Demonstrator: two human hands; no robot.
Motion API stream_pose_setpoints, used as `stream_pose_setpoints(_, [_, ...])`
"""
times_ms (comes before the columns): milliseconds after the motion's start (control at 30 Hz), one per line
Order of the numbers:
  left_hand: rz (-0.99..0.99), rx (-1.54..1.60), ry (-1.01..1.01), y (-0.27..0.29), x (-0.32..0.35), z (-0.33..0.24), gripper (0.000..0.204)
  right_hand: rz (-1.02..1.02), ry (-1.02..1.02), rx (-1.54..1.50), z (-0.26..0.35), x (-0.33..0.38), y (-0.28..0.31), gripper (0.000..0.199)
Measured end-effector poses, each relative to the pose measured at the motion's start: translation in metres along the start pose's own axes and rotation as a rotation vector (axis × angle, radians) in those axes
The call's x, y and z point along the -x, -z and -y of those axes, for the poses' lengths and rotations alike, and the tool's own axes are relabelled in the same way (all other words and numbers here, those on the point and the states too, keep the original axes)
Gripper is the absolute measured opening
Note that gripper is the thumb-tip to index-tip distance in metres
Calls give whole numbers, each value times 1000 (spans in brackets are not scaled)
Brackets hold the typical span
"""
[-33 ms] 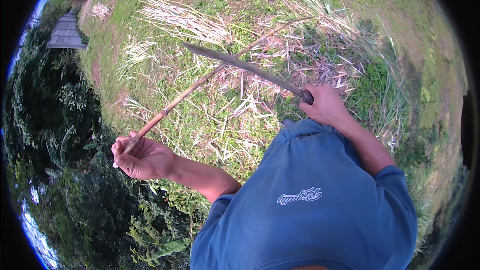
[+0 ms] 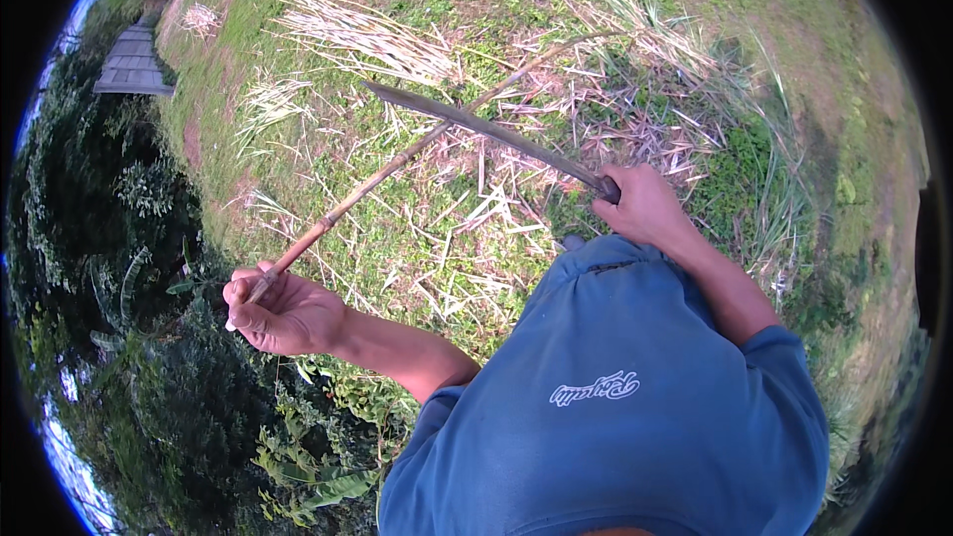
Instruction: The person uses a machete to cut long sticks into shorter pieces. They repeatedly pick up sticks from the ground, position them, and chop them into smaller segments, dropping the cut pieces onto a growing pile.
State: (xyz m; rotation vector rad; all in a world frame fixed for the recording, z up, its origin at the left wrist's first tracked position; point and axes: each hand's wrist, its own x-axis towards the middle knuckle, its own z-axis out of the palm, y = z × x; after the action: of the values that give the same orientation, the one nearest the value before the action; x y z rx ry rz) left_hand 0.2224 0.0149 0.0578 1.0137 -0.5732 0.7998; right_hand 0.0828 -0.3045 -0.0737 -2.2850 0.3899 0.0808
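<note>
My left hand is closed round the lower end of a long, jointed cane stalk, palm turned up. The stalk slants away up and to the right, its thin far end over the grass. My right hand grips the dark handle of a machete. Its long blade points up and to the left and crosses the stalk near the stalk's middle. From this view I cannot tell for sure whether blade and stalk touch there.
A bundle of pale cut stalks lies on the grass ahead. Husk strips litter the ground below the blade. Long dry leaves are heaped at far right. Dark bushes stand at left, near a grey roof-like structure.
</note>
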Motion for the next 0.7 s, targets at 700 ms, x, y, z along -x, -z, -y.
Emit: stream_pose_setpoints(700, [-701, -568, -562, 105, -36, -173, 19, 5, -459, -12, -188, -126, -66, 40])
